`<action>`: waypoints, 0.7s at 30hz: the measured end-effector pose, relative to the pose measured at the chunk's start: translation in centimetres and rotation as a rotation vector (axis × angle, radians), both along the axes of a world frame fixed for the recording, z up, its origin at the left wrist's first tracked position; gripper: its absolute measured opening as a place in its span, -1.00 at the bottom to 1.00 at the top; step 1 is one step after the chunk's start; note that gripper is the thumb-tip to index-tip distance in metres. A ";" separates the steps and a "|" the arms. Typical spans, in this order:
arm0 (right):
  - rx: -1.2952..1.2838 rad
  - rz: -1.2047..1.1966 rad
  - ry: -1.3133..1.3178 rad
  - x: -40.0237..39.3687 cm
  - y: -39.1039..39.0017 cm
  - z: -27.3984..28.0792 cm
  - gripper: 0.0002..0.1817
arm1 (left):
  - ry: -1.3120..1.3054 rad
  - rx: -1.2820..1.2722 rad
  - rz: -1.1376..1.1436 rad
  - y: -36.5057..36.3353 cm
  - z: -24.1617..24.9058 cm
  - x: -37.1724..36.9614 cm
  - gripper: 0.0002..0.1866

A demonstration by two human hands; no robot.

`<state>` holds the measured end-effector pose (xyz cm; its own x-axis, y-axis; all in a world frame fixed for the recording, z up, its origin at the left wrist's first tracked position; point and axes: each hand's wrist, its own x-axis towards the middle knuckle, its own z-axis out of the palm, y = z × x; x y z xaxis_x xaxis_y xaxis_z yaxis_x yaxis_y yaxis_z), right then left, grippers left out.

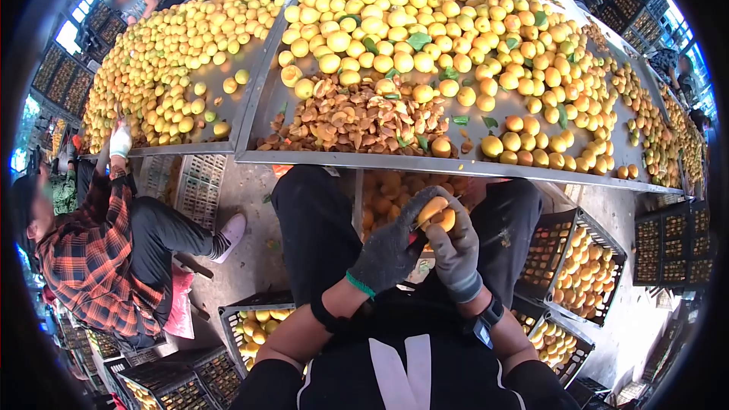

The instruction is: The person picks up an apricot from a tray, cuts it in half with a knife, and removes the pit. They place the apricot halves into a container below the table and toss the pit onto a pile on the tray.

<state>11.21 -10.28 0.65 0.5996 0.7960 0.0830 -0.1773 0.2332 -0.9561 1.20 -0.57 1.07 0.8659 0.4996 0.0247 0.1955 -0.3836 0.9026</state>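
Observation:
Both my hands, in grey gloves, meet above my lap in the head view. My left hand (391, 247), its glove edged in green, is closed round a small tool with a red part showing, pressed against a split yellow-orange fruit (435, 213). The fingers of my right hand (456, 247) are wrapped round that same fruit from the other side. Part of the tool is hidden by the glove. Beneath and beyond my hands, a crate of orange fruit (380, 199) stands between my knees, under the edge of the metal table (342, 159).
Whole yellow fruit (395, 30) and a pile of fruit scraps (364, 118) lie on the table. A co-worker in a plaid shirt (99, 266) sits at left. Fruit crates (585, 269) stand at right, others (254, 326) at lower left. More people work beyond the table.

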 end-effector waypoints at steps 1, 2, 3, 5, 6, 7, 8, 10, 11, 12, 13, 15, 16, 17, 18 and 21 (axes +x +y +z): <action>0.016 -0.001 0.009 0.0 0.1 0.2 -0.49 | -0.042 -0.057 -0.005 0.1 -0.3 0.2 -0.33; 0.017 0.000 0.009 0.1 0.1 0.0 -0.49 | -0.042 -0.056 -0.005 0.1 -0.5 0.3 -0.33; 0.061 0.054 0.109 0.4 0.0 -0.3 -0.51 | -0.126 -0.005 0.006 0.1 -0.7 0.4 -0.33; 0.105 0.105 0.211 0.9 -0.2 -1.1 -0.52 | -0.207 0.045 0.015 0.2 -0.9 0.5 -0.34; 0.107 0.139 0.277 1.3 -0.3 -1.5 -0.51 | -0.170 -0.035 0.030 0.4 -1.1 0.5 -0.34; 0.107 0.171 0.343 1.6 -0.4 -1.8 -0.51 | -0.132 -0.118 0.044 0.6 -0.9 0.5 -0.35; 0.106 0.168 0.344 1.8 -0.5 -2.0 -0.51 | -0.131 -0.120 0.042 0.7 -0.6 0.5 -0.35; 0.012 0.156 0.046 2.0 -0.6 -2.4 -0.48 | -0.046 -0.224 0.046 0.8 0.1 0.3 -0.37; -0.016 0.165 0.153 2.6 -0.7 -3.0 -0.53 | -0.046 -0.223 0.044 1.0 -0.6 0.3 -0.37; -0.015 0.164 0.152 2.9 -0.8 -3.1 -0.53 | -0.068 -0.208 0.052 1.3 -1.9 0.4 -0.34; -0.051 0.091 0.411 3.0 -0.8 -2.9 -0.57 | -0.088 -0.193 0.061 1.5 -2.4 0.5 -0.31; -0.113 -0.048 0.702 3.4 -1.0 -3.4 -0.67 | 0.142 -0.097 0.053 2.4 -2.9 0.0 -0.26; -0.114 -0.047 0.699 4.0 -1.6 -4.5 -0.67 | 0.374 -0.001 0.049 2.8 -3.0 -0.2 -0.21; -0.070 0.047 0.866 4.8 -2.4 -5.4 -0.69 | 0.374 -0.003 0.050 3.1 -2.9 -0.2 -0.21; -0.025 0.141 1.034 5.2 -3.0 -6.3 -0.71 | 0.479 0.044 0.048 3.3 -2.6 -0.3 -0.17; 0.060 0.261 1.033 4.3 -3.0 -4.1 -0.73 | 0.432 0.085 0.069 3.6 -2.4 -0.4 -0.13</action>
<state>15.53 -13.23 -3.47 0.2131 0.9214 -0.3250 -0.9468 0.1126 -0.3016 0.76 3.01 -1.31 0.7702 0.5686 -0.2890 0.5760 -0.4255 0.6980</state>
